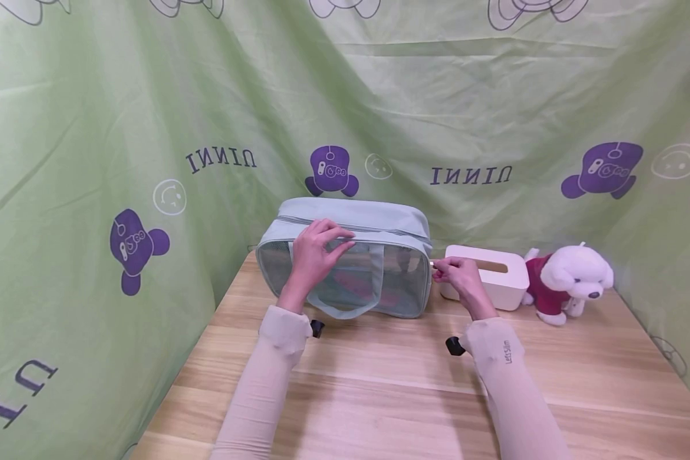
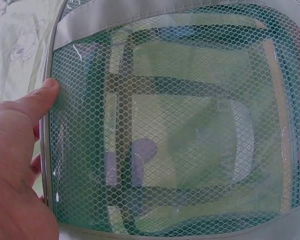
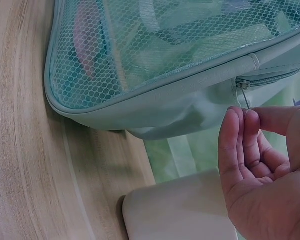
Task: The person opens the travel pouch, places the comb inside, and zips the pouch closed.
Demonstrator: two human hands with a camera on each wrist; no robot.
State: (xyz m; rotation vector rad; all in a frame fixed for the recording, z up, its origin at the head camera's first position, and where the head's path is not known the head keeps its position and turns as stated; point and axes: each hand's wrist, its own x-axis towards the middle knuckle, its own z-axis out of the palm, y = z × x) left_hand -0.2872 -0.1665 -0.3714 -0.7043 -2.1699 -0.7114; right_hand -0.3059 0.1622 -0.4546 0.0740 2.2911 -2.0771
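Note:
A pale green toiletry bag (image 1: 356, 212) with a see-through mesh front stands upright on the table, its handle (image 1: 377, 275) hanging down the front. My left hand (image 1: 315, 252) holds the bag's top front edge; in the left wrist view its thumb (image 2: 50, 89) lies on the front side, with the other fingers behind the edge. At the bag's right end, my right hand (image 1: 462, 278) pinches a thin zipper pull (image 3: 245, 95) between thumb and fingertips. The slider sits at that end of the zipper (image 3: 275, 79). Something pink (image 3: 85, 40) shows dimly through the mesh.
A white tissue box (image 1: 489, 291) stands just right of the bag, close to my right hand. Beyond it sits a white plush dog (image 1: 577, 275) in a red top. A green printed curtain (image 1: 466, 115) hangs behind the wooden table (image 1: 379, 370).

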